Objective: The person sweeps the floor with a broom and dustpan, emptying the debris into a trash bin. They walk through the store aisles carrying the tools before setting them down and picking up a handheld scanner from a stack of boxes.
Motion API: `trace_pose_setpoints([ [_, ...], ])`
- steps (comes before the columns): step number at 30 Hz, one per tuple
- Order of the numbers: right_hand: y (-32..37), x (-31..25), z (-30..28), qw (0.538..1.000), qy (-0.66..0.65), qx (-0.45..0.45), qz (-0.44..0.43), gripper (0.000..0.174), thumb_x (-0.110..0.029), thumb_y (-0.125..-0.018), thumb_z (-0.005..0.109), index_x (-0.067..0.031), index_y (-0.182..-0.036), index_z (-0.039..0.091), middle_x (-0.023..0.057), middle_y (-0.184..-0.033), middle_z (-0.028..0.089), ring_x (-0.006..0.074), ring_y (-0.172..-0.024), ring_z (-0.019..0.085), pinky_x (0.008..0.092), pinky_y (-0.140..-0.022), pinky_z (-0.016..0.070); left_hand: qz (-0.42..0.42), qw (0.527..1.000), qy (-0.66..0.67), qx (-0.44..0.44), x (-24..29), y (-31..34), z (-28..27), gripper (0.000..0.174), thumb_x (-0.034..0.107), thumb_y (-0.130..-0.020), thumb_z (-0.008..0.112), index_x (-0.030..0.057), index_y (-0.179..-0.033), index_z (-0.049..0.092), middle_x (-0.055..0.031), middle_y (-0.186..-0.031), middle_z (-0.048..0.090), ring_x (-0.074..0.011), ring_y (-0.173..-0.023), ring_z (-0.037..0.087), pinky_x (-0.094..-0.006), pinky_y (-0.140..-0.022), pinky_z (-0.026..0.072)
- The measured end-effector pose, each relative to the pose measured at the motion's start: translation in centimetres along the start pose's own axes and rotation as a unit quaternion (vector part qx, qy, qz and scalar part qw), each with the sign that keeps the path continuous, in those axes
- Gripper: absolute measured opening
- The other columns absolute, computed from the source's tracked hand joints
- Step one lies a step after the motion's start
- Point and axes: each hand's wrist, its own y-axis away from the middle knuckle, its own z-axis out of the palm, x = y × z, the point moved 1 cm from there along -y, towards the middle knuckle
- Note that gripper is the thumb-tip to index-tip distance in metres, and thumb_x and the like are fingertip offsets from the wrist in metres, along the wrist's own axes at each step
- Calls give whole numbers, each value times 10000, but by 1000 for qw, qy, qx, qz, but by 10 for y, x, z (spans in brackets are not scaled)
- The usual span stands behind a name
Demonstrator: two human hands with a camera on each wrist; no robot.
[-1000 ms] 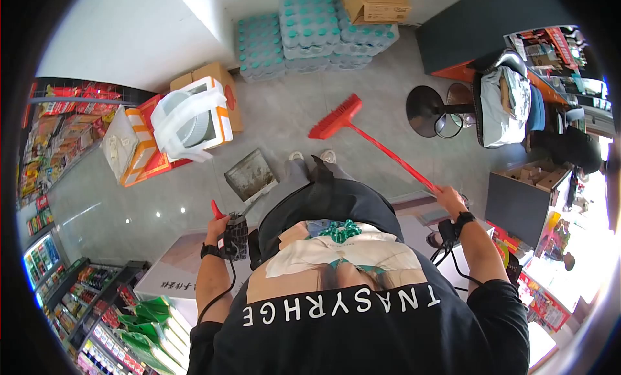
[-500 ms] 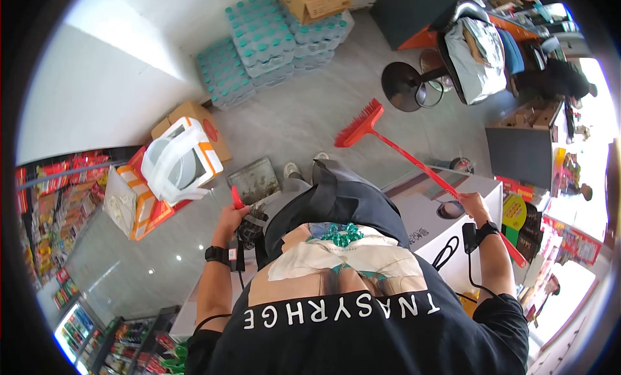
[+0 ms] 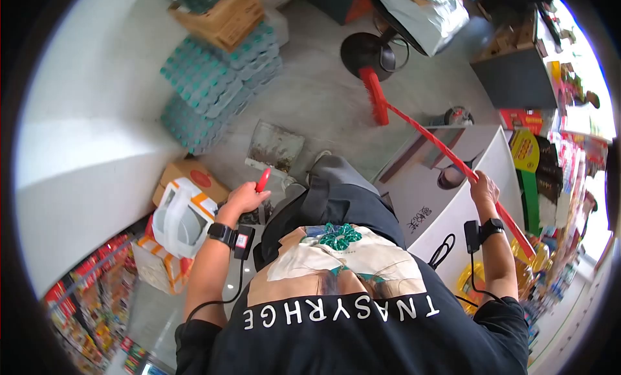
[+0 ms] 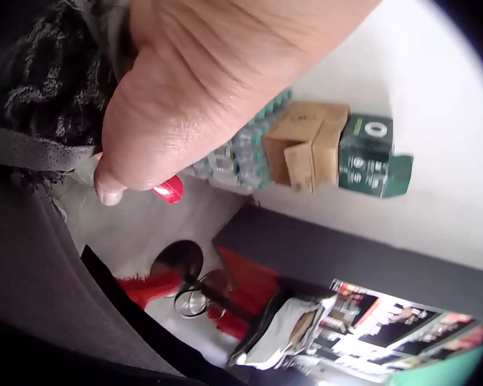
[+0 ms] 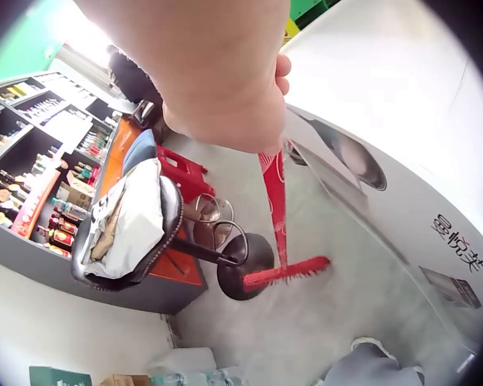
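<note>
My right hand (image 3: 485, 190) grips the red handle of a broom (image 3: 427, 139), its end sticking out behind the wrist. The broom's bristled head (image 5: 286, 275) is by the round black base of a bar stool in the right wrist view. My left hand (image 3: 244, 199) holds a red handle (image 3: 263, 179), its tip poking out past the thumb. Beyond that hand a grey, dirt-stained dustpan (image 3: 277, 147) is at floor level near my feet; the link between it and the red handle is hidden.
Bottled-water packs (image 3: 204, 84) under cardboard boxes (image 3: 217, 19) stand by the wall. A bar stool (image 3: 362, 55) with a silver bag is ahead. A large white box (image 3: 446, 181) stands at my right, a foam box (image 3: 184, 216) at my left. Snack shelves (image 3: 90, 297) are lower left.
The view has turned to the right. My right hand has carried the broom, its head now by the stool base. My left hand still holds the red handle, and the dustpan has shifted with it.
</note>
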Motion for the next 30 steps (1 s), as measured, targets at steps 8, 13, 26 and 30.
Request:
trace_pose_setpoints([
  [8,-16,-32,84,982,-33,-159,93,240,-197,-761,514,-92,-972,558,132,-947,578,285,-903,561,367,-757,459,108,947,-276,-121,112,-89,-80,451,456,-781,487,62,-988,563,-153,-1001,570,-303,-944,535,-388,-788,417],
  [13,18,-77,105,935,-140,-317,73,284,-133,-724,495,-14,-977,544,160,-923,598,297,-887,577,359,-752,466,173,903,-360,-160,154,-143,-93,437,458,-771,492,68,-953,571,-152,-957,580,-303,-931,533,-388,-781,408],
  [26,164,-287,148,692,-520,-354,354,372,-239,-738,608,-5,-991,467,161,-732,568,255,-513,573,352,-396,450,253,830,-427,-253,199,-207,-97,485,468,-754,511,29,-946,588,-171,-984,572,-321,-946,530,-394,-788,413],
  [30,206,-323,105,626,-574,-362,383,342,-238,-748,594,5,-963,483,138,-699,562,238,-497,563,339,-384,439,279,822,-425,-257,196,-208,-88,475,446,-726,543,13,-917,590,-175,-956,579,-324,-928,537,-392,-777,419],
])
